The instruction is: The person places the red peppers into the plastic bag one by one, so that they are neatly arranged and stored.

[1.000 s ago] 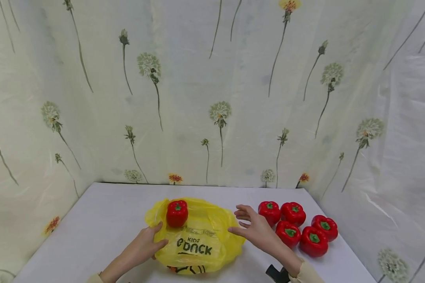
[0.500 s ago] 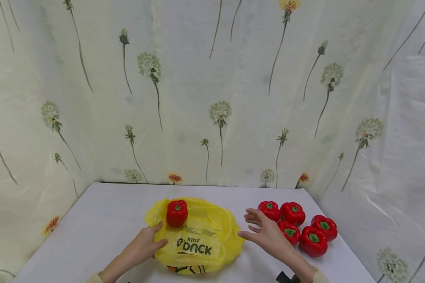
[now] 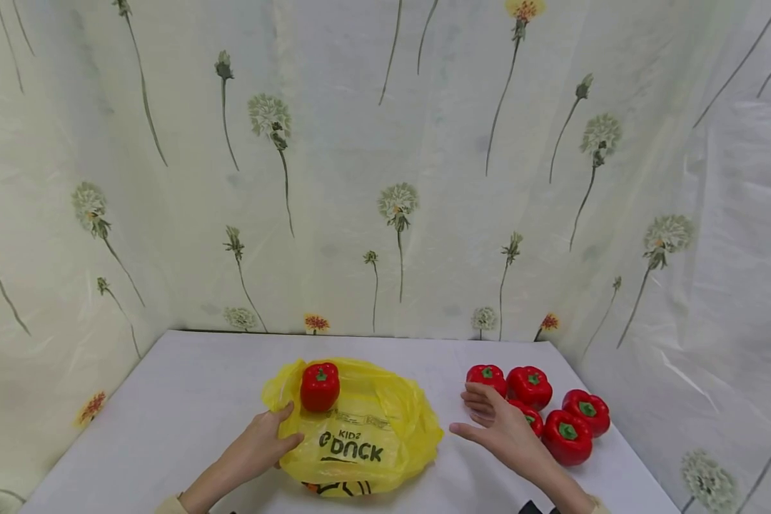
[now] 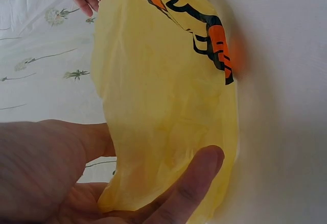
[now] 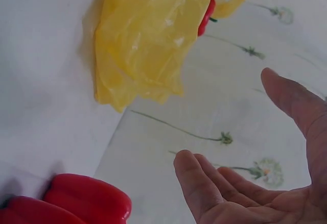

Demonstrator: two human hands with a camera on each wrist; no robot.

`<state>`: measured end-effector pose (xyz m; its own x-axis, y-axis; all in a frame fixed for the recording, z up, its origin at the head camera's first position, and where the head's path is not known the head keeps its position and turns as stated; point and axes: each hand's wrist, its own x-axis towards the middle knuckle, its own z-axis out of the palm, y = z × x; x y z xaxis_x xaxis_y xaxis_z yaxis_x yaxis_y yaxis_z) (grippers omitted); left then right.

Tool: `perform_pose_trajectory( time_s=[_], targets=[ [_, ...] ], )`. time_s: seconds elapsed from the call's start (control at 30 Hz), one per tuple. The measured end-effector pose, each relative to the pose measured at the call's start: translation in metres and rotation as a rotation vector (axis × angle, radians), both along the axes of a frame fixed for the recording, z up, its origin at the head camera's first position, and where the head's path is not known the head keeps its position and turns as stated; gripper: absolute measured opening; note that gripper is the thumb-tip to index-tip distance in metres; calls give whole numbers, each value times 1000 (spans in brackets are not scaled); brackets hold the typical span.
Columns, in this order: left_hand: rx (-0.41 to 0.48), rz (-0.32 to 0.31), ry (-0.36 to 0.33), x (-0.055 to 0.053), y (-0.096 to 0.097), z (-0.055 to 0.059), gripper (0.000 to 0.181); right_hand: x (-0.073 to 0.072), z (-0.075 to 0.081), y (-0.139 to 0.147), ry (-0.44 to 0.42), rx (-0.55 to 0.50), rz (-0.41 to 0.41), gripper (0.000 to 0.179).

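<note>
At lower centre, our left hand (image 3: 257, 444) pinches the yellow bag (image 3: 395, 428), 1 red pepper (image 3: 320, 392) at its opening. Our right hand (image 3: 506, 437), well spread, holding nothing, is near 5 peppers (image 3: 568, 451) at lower right; we'd best steady the rim and cup 1 squarely.

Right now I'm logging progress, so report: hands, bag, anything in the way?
Left hand holding yellow bag. Right hand empty, near five red peppers. One red pepper at bag's far side. Nothing seen between right hand and bag.
</note>
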<state>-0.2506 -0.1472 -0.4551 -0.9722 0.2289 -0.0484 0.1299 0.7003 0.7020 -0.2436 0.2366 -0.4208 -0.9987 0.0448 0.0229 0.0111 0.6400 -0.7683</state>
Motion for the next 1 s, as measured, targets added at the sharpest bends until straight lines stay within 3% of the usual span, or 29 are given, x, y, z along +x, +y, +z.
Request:
perform_pose_trajectory(
  time_s=[0.47,1.0],
  targets=[
    [11,1,4,0,1,-1,66,3,3,19,42,79,6,103],
    [3,4,-11,0,1,-2,68,4,-3,63,-24,54,-30,113]
  ],
)
